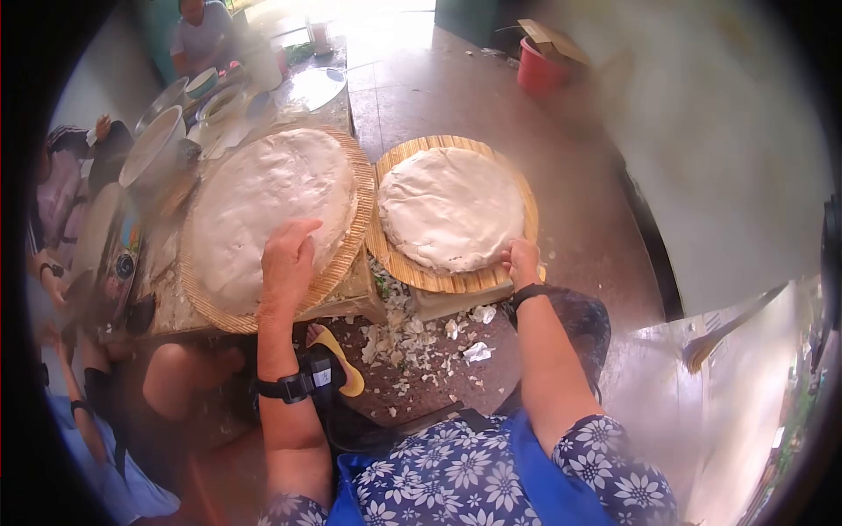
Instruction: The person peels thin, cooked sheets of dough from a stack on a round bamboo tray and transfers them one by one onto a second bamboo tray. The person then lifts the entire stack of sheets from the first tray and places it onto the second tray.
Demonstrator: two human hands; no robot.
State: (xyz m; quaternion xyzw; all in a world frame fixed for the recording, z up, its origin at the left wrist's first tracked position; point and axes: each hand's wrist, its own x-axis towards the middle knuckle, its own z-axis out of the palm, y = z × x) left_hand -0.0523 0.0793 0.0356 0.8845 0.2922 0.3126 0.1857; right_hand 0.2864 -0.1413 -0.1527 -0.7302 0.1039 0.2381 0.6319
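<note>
A large round of pale, dough-like material (263, 206) lies on a round woven straw mat (362, 210) at the left, on a wooden table. My left hand (289, 259) rests over its lower right part, fingers stretched towards the right and slightly bent. At the right, a smaller pale dough round (452, 206) with a creased edge lies on a second straw mat (438, 279). Here my right hand (522, 261) is at the lower right rim, its fingers curled in against the dough's edge. The fingertips are partly hidden.
Bowls and basins (153, 145) crowd the table's far left, beside other people (66, 188). Another person (202, 39) sits at the far end. White scraps (403, 333) litter the floor below. A red bucket (537, 68) stands at the back, a broom (702, 351) at the right.
</note>
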